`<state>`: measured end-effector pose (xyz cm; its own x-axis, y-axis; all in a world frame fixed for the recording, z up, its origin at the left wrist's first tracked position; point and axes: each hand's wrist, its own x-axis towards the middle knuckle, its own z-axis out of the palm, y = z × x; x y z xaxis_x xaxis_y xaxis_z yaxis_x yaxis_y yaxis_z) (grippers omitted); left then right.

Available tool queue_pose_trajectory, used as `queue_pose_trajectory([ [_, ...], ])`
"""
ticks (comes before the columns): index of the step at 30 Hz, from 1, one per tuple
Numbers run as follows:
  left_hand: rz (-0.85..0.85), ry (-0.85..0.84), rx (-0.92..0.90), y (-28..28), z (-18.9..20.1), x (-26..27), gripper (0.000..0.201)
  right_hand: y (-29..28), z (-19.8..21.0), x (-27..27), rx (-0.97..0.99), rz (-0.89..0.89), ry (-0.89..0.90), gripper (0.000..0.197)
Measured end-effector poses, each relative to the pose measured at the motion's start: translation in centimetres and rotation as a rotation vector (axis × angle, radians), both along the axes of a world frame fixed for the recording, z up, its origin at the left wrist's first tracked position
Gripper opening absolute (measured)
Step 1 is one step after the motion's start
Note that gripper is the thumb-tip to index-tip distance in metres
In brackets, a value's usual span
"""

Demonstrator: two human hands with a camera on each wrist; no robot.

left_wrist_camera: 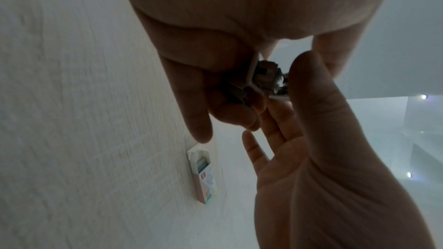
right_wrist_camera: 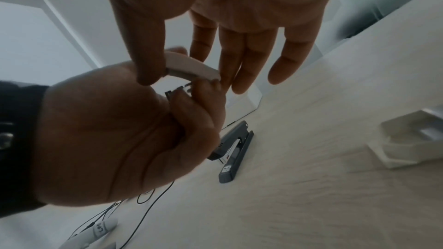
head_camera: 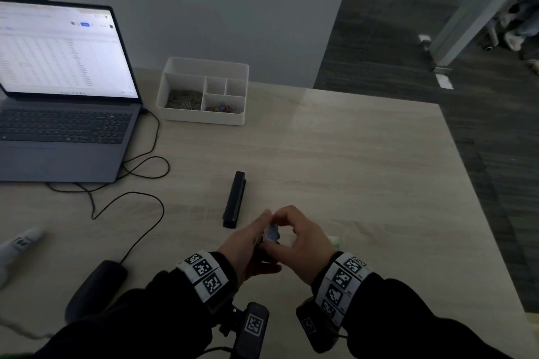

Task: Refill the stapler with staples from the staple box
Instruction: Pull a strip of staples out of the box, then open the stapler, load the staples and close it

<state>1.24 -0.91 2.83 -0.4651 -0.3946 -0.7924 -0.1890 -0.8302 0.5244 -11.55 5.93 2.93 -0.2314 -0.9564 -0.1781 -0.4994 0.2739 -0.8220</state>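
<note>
The black stapler lies closed on the wooden table, just beyond my hands. Both hands meet above the table's near edge around a small white card packet of staples. My left hand curls its fingers round the packet and the dark staples. My right hand pinches the packet's white card between thumb and forefinger, with its other fingers straight. The staple box lies on the table with one end open, mostly hidden behind my right hand in the head view.
An open laptop stands at the far left, with a black cable looping toward me. A white divided organiser holding clips sits at the back. A white object lies at the left edge. The table ends at the right.
</note>
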Motion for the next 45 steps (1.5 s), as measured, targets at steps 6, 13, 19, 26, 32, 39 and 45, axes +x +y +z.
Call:
queue_pose_trajectory([
  [6, -0.224, -0.03, -0.16, -0.5, -0.8, 0.2, 0.045, -0.1, -0.5, -0.9, 0.039, -0.047, -0.009, 0.056],
  [13, -0.234, -0.05, -0.231, -0.4, -1.5, 0.1, 0.05, -0.2, -1.6, -1.1, 0.066, 0.033, 0.098, 0.054],
  [19, -0.216, -0.109, -0.215, -0.8, -2.3, 0.5, 0.064, -1.0, -2.5, -1.7, 0.112, 0.054, 0.143, 0.051],
  [26, -0.026, -0.22, -0.071, -2.1, -3.3, 1.9, 0.046, -2.6, -4.9, -4.5, 0.418, -0.019, 0.362, 0.048],
  [32, 0.055, -0.214, -0.054, -3.1, -3.4, 3.8, 0.041, -2.9, -6.3, -5.4, 0.459, 0.083, 0.496, 0.042],
  [39, 0.126, -0.232, -0.045, -4.5, -4.4, 6.3, 0.027, -3.9, -6.2, -3.3, 0.2, 0.086, 0.542, 0.035],
  [45, 0.139, -0.26, -0.077, -6.0, -4.5, 8.1, 0.024, -9.2, -5.2, 2.3, 0.273, 0.377, 0.33, 0.045],
])
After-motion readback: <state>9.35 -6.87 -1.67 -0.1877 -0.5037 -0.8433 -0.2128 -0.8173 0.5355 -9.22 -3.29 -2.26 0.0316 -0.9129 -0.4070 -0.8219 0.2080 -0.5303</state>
